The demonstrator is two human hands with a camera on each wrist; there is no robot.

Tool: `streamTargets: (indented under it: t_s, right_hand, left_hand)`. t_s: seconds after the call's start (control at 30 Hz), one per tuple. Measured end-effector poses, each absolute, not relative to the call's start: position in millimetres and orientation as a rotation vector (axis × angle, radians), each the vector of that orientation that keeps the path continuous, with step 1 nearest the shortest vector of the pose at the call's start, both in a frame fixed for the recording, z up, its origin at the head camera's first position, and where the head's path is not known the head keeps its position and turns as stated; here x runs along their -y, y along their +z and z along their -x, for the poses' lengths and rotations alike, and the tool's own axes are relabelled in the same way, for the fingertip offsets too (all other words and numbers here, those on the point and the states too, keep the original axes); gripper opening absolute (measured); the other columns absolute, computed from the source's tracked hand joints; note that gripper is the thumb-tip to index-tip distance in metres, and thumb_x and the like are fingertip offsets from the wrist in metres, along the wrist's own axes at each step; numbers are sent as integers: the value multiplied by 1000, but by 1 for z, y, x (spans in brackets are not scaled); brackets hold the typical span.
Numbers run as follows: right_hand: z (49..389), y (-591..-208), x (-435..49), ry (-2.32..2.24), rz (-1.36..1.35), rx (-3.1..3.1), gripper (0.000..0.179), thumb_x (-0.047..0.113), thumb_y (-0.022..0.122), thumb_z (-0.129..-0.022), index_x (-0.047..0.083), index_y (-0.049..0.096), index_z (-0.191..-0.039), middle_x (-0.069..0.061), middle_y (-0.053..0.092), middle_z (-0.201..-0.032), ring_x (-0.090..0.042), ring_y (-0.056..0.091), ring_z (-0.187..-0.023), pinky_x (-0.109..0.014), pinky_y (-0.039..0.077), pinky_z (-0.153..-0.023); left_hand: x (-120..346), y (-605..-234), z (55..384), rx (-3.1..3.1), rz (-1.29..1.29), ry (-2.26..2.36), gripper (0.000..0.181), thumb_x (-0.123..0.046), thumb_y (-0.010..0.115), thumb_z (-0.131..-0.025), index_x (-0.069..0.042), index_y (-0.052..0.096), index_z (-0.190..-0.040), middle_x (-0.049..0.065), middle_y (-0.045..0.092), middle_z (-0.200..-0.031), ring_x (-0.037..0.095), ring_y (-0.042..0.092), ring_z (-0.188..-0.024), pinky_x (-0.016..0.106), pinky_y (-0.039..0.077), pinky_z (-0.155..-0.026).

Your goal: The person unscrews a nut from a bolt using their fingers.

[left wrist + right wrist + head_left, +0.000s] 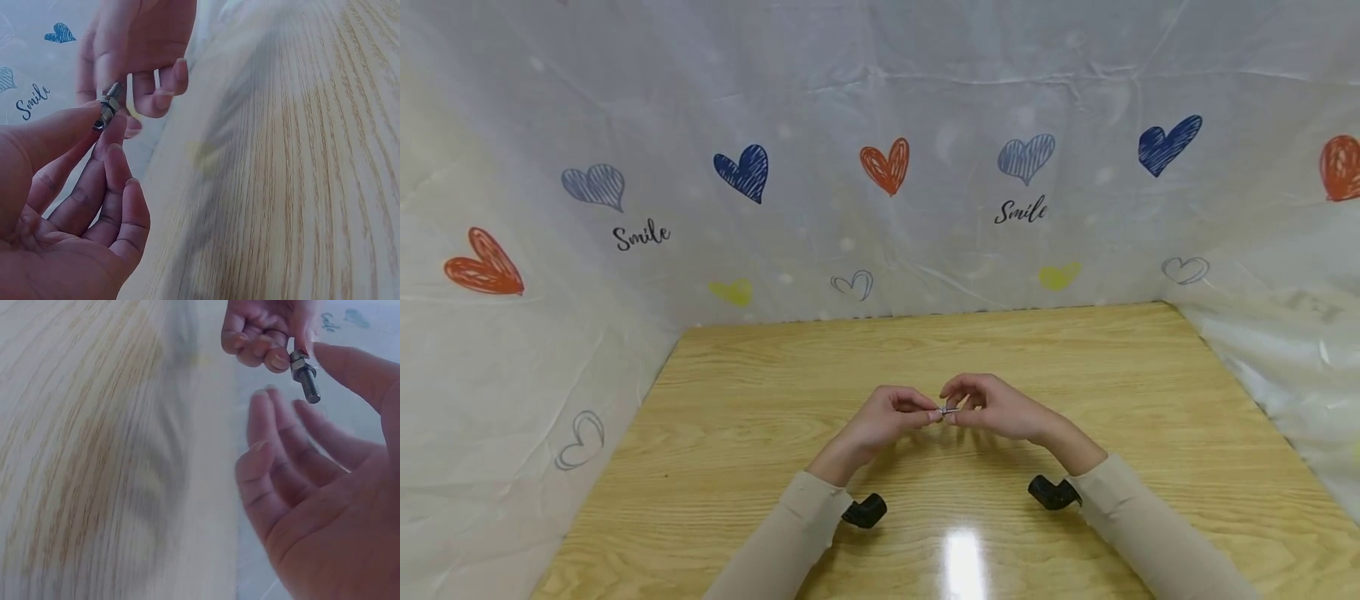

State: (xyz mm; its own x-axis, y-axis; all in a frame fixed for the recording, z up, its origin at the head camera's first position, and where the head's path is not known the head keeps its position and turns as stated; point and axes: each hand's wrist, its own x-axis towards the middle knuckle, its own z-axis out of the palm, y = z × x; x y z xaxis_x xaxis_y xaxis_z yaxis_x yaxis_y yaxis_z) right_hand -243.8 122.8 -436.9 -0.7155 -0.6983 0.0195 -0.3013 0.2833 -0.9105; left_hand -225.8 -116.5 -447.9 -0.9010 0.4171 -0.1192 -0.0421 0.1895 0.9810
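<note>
A small metal bolt carries a hex nut partway along its shank. My left hand pinches the bolt's head end between thumb and fingertips, as the left wrist view shows. The threaded end points toward my right hand. In the right wrist view, the right thumb reaches right to the nut's side, while the other right fingers are spread loosely below the bolt, apart from it. Both hands are held up over the wooden table.
A pale plastic sheet printed with hearts and the word Smile hangs behind the table and along both sides. Black wrist devices stick out from under the beige sleeves. A bright light reflection lies on the table near the front.
</note>
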Motion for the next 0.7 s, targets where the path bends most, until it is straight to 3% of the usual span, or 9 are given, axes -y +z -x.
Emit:
streamTargets:
  t_s: [0.17, 0.3, 0.5, 0.7]
  right_hand:
    - [246, -439, -122, -1362, 891, -2166, 31, 27, 52, -110, 4, 69, -121, -17, 71, -107, -40, 66, -95, -51, 55, -83]
    - [245, -439, -119, -1349, 857, -2174, 40, 30, 46, -112, 0, 72, -111, -18, 72, -95, -40, 67, -87, -52, 56, -79]
    - [245, -438, -117, -1332, 884, -2164, 42, 26, 45, -112, -5, 72, -102, -16, 72, -87, -41, 66, -82, -49, 55, -73]
    - [245, -437, -118, -1343, 909, -2156, 35, 24, 49, -111, -3, 72, -108, -21, 70, -91, -44, 61, -81, -48, 52, -71]
  left_hand:
    - [116, -446, 227, -2080, -365, 1772, 15, -15, 74, -96, -3, 77, -106, 7, 76, -103, 41, 66, -110, 47, 53, -92]
    - [115, -446, 226, -2081, -368, 1777, 15, -13, 73, -97, -3, 77, -107, 8, 76, -104, 41, 66, -111, 48, 53, -93]
    - [115, -446, 227, -2096, -367, 1780, 14, -13, 73, -97, -3, 77, -106, 7, 76, -103, 40, 67, -109, 46, 53, -92]
    - [115, -447, 226, -2082, -371, 1791, 14, -12, 73, -97, -2, 77, -107, 8, 77, -103, 40, 67, -110, 46, 54, -93]
